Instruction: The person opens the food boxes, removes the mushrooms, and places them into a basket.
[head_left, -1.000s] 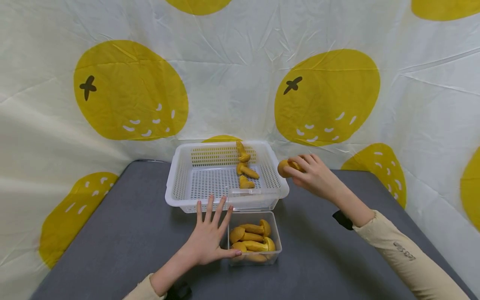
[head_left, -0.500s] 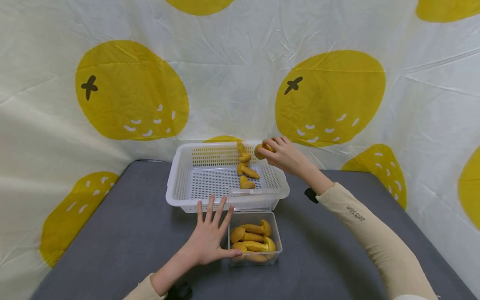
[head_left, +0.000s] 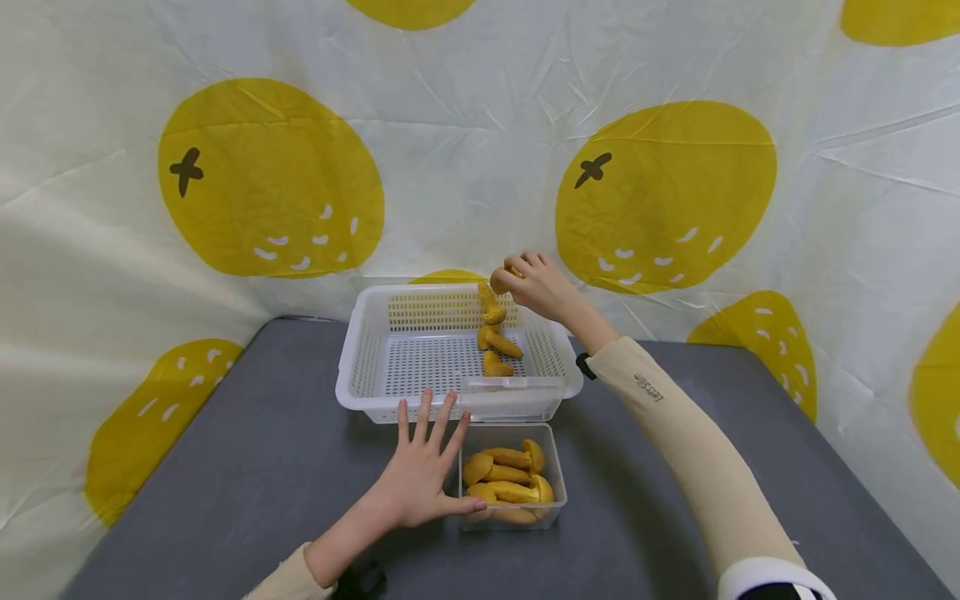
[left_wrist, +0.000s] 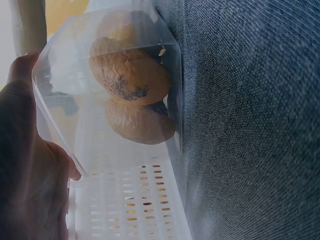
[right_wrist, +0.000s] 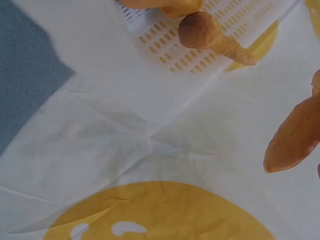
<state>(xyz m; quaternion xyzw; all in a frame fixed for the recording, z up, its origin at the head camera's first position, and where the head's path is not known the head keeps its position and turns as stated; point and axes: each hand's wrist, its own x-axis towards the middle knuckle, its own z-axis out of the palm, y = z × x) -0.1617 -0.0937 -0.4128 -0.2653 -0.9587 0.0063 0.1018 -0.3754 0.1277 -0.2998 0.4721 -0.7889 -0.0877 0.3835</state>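
Observation:
My right hand (head_left: 542,292) grips a yellow-brown mushroom (right_wrist: 295,135) above the back right rim of the white slotted basket (head_left: 420,358). Inside the basket, along its right side, lie a few more mushrooms (head_left: 499,342). In front stands a clear plastic box (head_left: 558,471) with several mushrooms (head_left: 510,492) laid side by side. My left hand (head_left: 420,483) is spread at the box's left side, thumb over the front rim and fingertips near the basket. The left wrist view shows round mushroom caps (left_wrist: 130,75) through the box wall.
The box's clear lid (head_left: 513,398) stands folded back against the basket's front. A dark grey cloth (head_left: 285,467) covers the table. Behind it hangs a white sheet (head_left: 465,167) printed with large yellow fruit.
My right hand has carried the mushroom left and back, from right of the basket to above its back right corner. The left hand stays in place at the box.

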